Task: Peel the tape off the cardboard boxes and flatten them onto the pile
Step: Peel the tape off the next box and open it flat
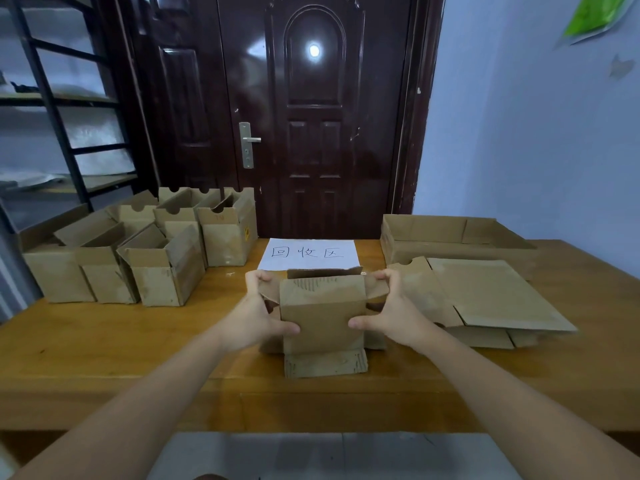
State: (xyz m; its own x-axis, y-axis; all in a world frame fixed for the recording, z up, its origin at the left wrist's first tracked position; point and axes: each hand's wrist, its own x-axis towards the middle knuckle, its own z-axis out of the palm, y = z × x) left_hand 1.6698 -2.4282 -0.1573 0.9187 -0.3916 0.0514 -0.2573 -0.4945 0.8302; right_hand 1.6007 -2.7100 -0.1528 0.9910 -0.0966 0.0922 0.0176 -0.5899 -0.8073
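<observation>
A small brown cardboard box [323, 317] stands in the middle of the wooden table [104, 348], its flaps spread open. My left hand [265, 313] grips its left side, thumb on the front face and fingers curled over the left flap. My right hand [388, 311] grips the right side the same way. A pile of flattened boxes [485, 296] lies on the table to the right. Several open upright boxes [156, 251] stand in a group at the left.
A white paper sign [311, 253] with handwritten characters lies behind the held box. A large shallow cardboard tray [450, 233] sits at the back right. A dark door stands behind the table, a metal shelf rack [59, 116] at the left.
</observation>
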